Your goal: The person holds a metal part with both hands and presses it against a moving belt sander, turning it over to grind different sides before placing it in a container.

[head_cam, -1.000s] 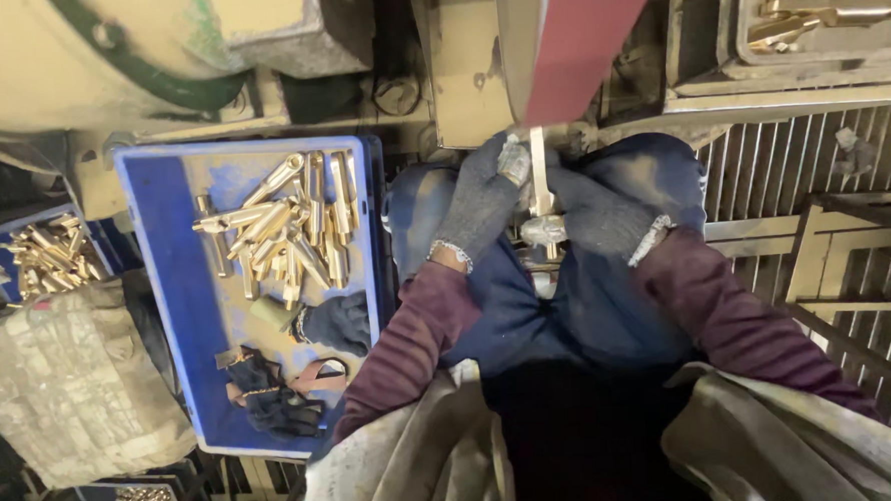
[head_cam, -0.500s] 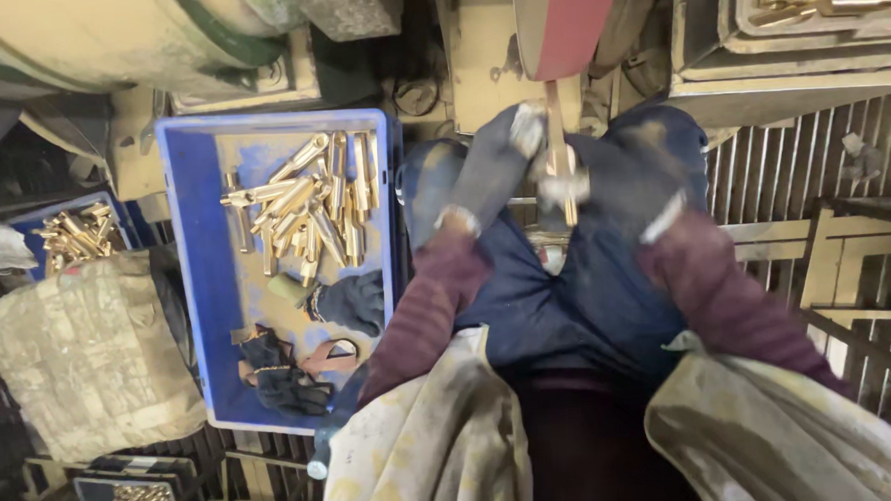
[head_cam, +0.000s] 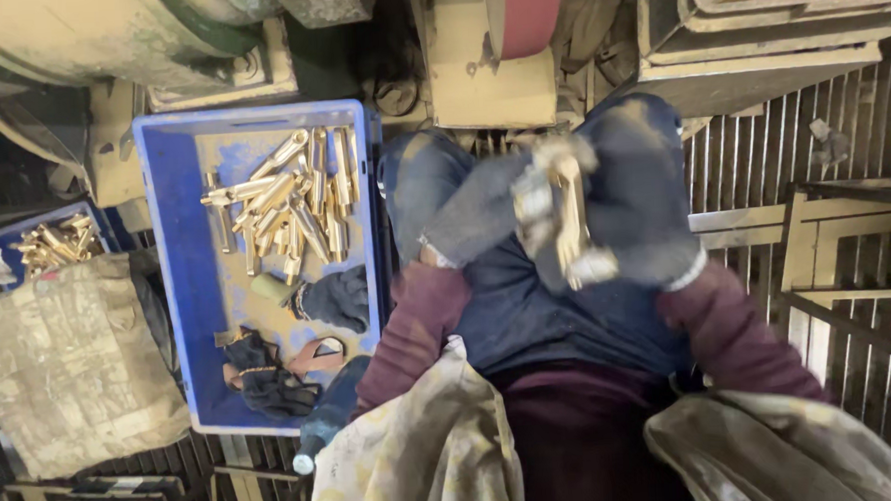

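- The machine along the top of the frame is cut off by the edge; only a pale drum at the upper left and a red belt at the top centre can be seen.
- The blue crate stands at the left of the frame. It holds a heap of brass parts in its upper half and dark gloves lower down. Compared with half a second ago, it sits in nearly the same place in the picture.
- The left hand, in a grey glove, is closed around the brass piece at the centre of the frame, above the person's lap.
- The right hand, also gloved, grips the same piece from the other side. The motion blur hides the fingers, so how tight the grip is cannot be told.
- The brass piece is blurred and its shape is hard to make out. Earlier it was held higher, close to the belt; now it is lower.
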